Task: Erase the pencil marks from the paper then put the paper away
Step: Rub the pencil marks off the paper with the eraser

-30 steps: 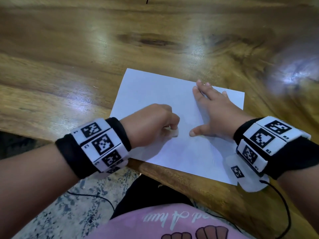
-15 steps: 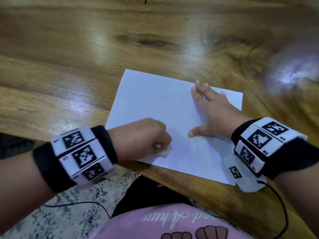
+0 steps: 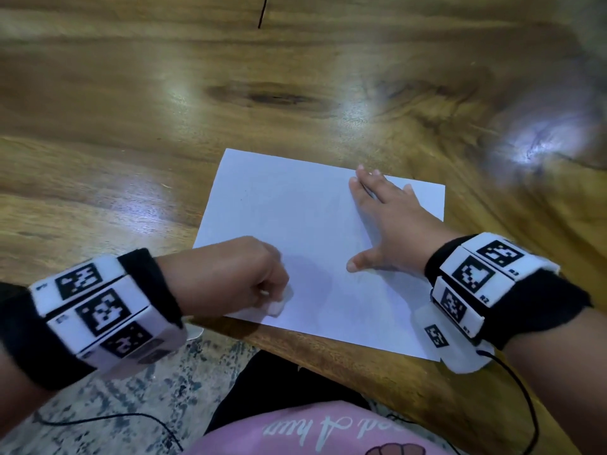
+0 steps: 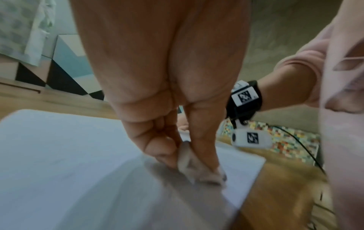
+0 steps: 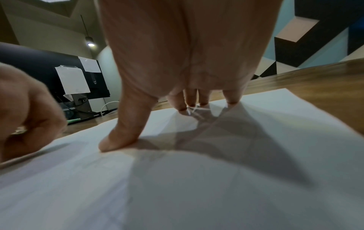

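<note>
From the head view, the paper (image 3: 315, 247) lies at the table's (image 3: 131, 93) near edge, marks nearly gone. The left wrist view shows the left hand (image 4: 173, 140) pinching the eraser (image 4: 187, 161) at the paper's near-left corner. The right wrist view shows the right hand (image 5: 187, 70) flat, fingers (image 5: 191, 99) spread, pinning it. Putting away remains.

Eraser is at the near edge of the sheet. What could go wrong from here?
1. The left hand rubs the eraser at the paper's near-left corner, far from the right hand pressing it flat; that corner could crumple or tear.
2. The paper overhangs the table edge, so it may bend there.
</note>
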